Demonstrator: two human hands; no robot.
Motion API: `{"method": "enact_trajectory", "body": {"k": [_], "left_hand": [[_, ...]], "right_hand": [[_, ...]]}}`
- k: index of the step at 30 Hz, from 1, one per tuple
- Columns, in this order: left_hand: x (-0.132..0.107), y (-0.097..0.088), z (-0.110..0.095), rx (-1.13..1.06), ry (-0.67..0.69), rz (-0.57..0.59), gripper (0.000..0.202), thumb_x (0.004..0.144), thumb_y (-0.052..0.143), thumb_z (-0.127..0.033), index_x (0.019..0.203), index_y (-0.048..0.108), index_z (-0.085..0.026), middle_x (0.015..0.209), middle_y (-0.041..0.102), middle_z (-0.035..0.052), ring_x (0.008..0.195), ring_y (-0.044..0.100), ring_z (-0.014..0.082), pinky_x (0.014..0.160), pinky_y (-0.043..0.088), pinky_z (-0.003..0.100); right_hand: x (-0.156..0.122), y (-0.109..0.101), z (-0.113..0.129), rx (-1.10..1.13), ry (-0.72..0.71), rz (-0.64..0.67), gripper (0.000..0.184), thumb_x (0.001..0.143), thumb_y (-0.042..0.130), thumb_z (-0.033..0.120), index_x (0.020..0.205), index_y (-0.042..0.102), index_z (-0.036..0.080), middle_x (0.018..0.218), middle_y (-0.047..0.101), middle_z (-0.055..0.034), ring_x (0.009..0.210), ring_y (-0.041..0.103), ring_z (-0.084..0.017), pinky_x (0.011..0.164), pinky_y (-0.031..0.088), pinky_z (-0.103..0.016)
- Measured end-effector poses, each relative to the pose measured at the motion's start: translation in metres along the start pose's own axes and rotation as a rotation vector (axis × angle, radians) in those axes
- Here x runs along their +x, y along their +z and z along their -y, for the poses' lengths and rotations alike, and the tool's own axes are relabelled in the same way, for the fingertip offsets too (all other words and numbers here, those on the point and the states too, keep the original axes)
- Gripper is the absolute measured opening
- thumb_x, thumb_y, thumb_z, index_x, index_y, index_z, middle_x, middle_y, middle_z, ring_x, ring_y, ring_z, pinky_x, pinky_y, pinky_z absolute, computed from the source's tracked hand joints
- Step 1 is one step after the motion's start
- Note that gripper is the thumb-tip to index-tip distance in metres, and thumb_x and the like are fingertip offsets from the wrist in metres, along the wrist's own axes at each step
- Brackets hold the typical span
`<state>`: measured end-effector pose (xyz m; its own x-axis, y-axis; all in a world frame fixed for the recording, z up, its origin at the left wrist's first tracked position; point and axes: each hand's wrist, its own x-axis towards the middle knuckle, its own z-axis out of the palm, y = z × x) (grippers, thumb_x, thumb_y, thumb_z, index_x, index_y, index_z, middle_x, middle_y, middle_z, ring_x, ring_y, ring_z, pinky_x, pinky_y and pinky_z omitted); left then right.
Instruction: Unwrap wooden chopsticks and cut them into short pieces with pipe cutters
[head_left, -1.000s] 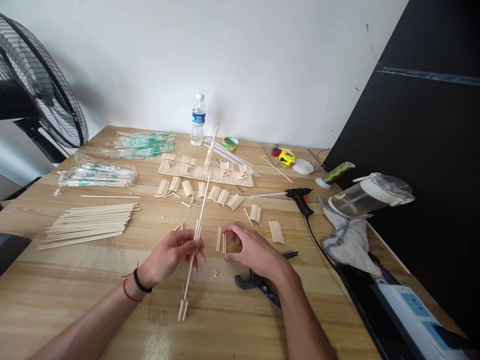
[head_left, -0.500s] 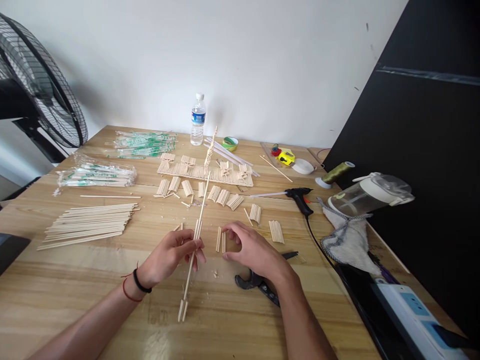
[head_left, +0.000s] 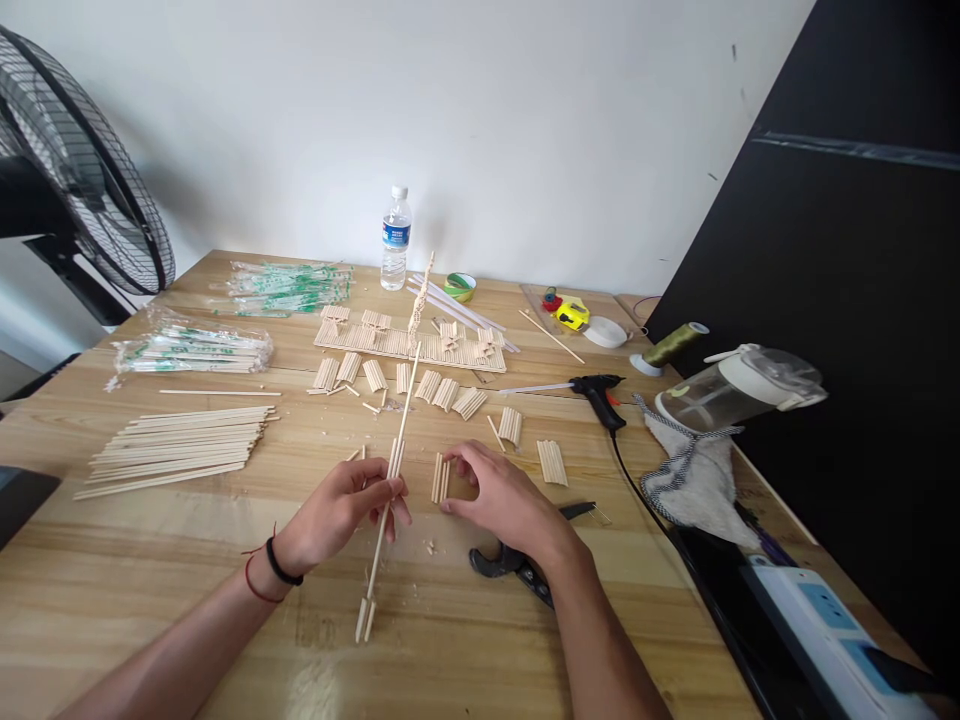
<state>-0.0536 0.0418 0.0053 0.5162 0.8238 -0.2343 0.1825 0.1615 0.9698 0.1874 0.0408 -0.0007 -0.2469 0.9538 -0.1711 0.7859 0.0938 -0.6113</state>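
Note:
My left hand is closed on a long thin wooden stick, which slants away over the table with short pieces against it at the grip and at its near end. Just right of it, my right hand curves its thumb and fingertips round the ends of a short wooden stick in a small side-by-side group lying flat on the table. Dark-handled cutters lie partly hidden under my right wrist. Beyond the hands sit several small slatted stick panels and a larger stick-built structure.
Loose sticks and bagged sticks lie at left, near a fan. A glue gun with its cord, a plastic jug, a cloth and a power strip line the right. A water bottle stands behind.
My right hand has shifted slightly left, and the short sticks at its fingertips have closed up so the gap between them is gone. My left hand stays put with its stick.

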Motion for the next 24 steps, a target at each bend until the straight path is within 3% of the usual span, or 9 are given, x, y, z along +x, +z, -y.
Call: {"method": "enact_trajectory", "body": {"k": [24], "left_hand": [[0.001,0.0006,0.0007,-0.034,-0.004,0.002,0.036,0.097,0.059,-0.042,0.076,0.071,-0.015,0.075,0.076,0.0057,0.06,0.066,0.0164,0.063,0.047,0.029]], "right_hand": [[0.0001,-0.003,0.0026,0.085,-0.018,0.008,0.056,0.073,0.086,0.013,0.123,0.064,0.022,0.115,0.069,-0.0039,0.101,0.067,-0.02,0.093,0.051,-0.035]]}}
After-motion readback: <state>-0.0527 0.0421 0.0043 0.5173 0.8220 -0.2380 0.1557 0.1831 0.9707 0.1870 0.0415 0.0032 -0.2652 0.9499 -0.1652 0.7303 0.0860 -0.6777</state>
